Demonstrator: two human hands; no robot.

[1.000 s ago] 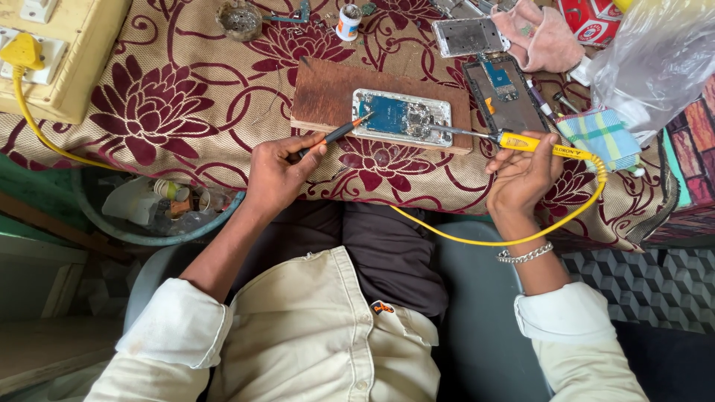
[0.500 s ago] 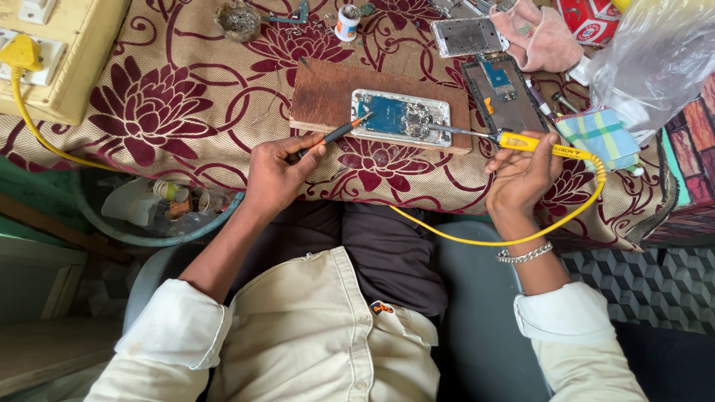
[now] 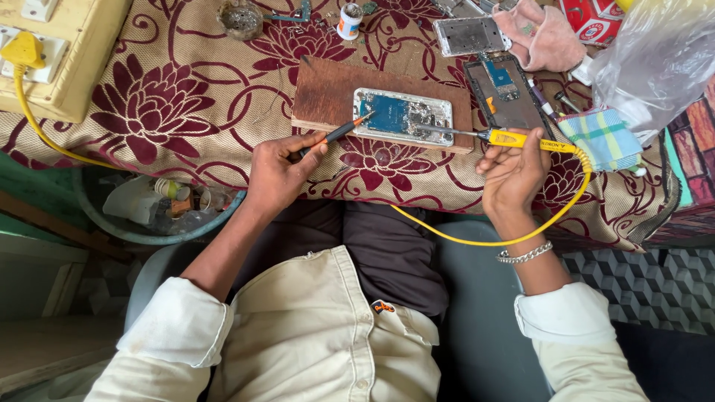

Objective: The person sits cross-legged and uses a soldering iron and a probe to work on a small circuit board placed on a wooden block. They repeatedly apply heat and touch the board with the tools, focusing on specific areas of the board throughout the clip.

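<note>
An opened phone (image 3: 402, 116) with its blue circuit board showing lies on a brown wooden board (image 3: 328, 93) on the flowered cloth. My left hand (image 3: 277, 173) holds a thin black tool with an orange tip (image 3: 339, 132), its point touching the phone's left edge. My right hand (image 3: 512, 173) grips a yellow-handled soldering iron (image 3: 521, 139), whose metal tip reaches the phone's right side. A yellow cord (image 3: 477, 237) runs from the iron below the table edge.
A second opened phone (image 3: 503, 91) and a phone frame (image 3: 471, 35) lie to the right and behind. A pink cloth (image 3: 547, 36), checked cloth (image 3: 605, 138), plastic bag (image 3: 659, 52), small jar (image 3: 348, 21) and yellow plug (image 3: 24, 50) on a socket box are around. A bin (image 3: 160, 212) stands below.
</note>
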